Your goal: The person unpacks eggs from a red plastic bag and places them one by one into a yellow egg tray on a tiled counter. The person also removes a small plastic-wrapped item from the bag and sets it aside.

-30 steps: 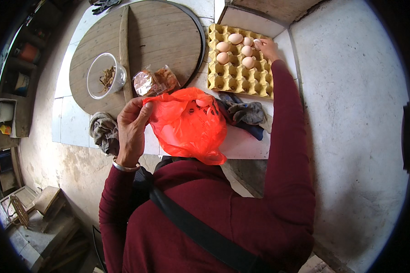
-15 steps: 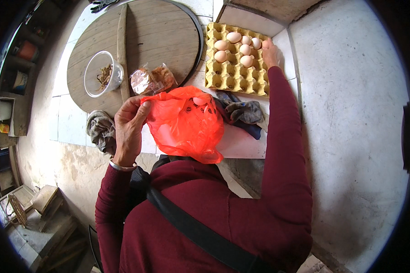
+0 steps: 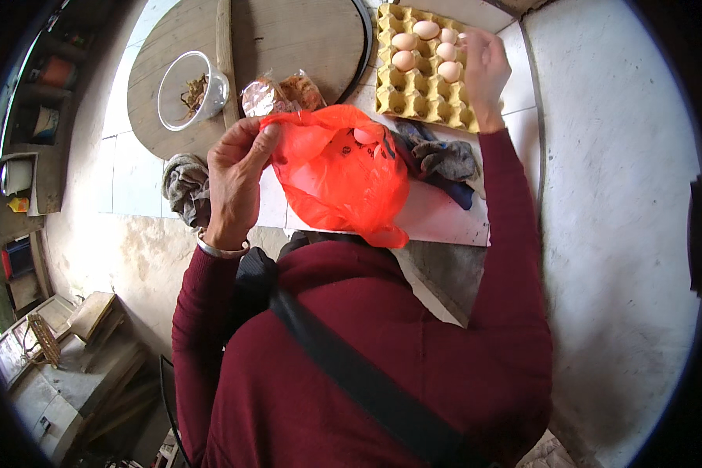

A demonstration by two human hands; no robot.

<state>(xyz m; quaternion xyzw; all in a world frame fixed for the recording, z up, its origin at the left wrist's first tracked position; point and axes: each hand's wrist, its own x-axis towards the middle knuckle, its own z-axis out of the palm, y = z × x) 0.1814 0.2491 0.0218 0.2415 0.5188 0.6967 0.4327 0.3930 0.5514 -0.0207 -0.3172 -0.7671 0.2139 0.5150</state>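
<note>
On the counter (image 3: 460,222), the egg tray (image 3: 413,93) lies at the far right with eggs (image 3: 404,60) in its far cups, the round board (image 3: 288,47) to its left carrying a bowl (image 3: 191,90), a wrapped packet (image 3: 281,92) between them, and a bag (image 3: 339,175) nearest.

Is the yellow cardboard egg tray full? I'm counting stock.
No, the yellow cardboard egg tray holds only a few eggs at its far end; most cups are empty.

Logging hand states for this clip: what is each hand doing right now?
Left hand: closed, pinching the rim of the orange plastic bag.
Right hand: fingers curled at the egg tray; whether it grips an egg cannot be told.
</note>
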